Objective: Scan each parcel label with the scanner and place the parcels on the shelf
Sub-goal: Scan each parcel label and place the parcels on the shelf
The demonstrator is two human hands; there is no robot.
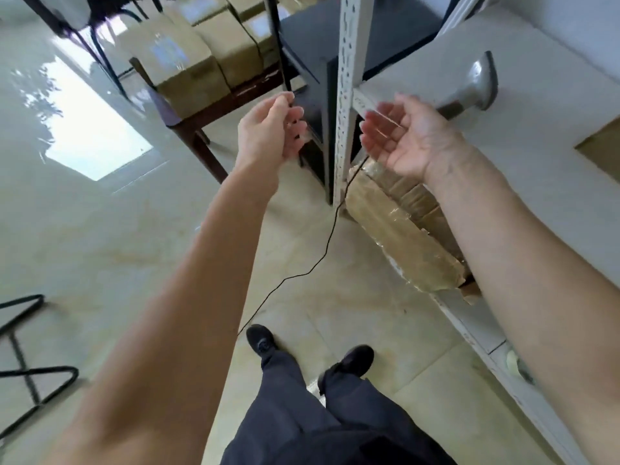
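The thin black scanner cable (322, 253) trails across the glossy, cream-coloured tiled floor (100, 236) just ahead of the person's dark shoes (261, 340), so it could well snag a foot as they step towards the white shelf upright (345, 95); a tug on it would likely drag the scanner (476, 85) off its board. Beside the foot of that upright, on the lowest level, lies a squat cardboard parcel (396, 226), its brown faces wrapped in crinkled, shiny clear tape with a torn flap at the near end. Just left of the upright the left hand (268, 129) pinches the cable between thumb and fingertips, the other fingers loosely curled. Just right of it the right hand (402, 135) is turned palm up with relaxed, slightly bent fingers and holds nothing. Behind that hand, on the smooth white shelf board (553, 105), rests the scanner, a rounded grey pistol-shaped body with a dark edge; the blur hides finer detail. Farther away, left of the upright, several plain box-shaped brown parcels (188, 68) sit packed together on a low dark wooden bench (214, 109), still waiting to be scanned and shelved.
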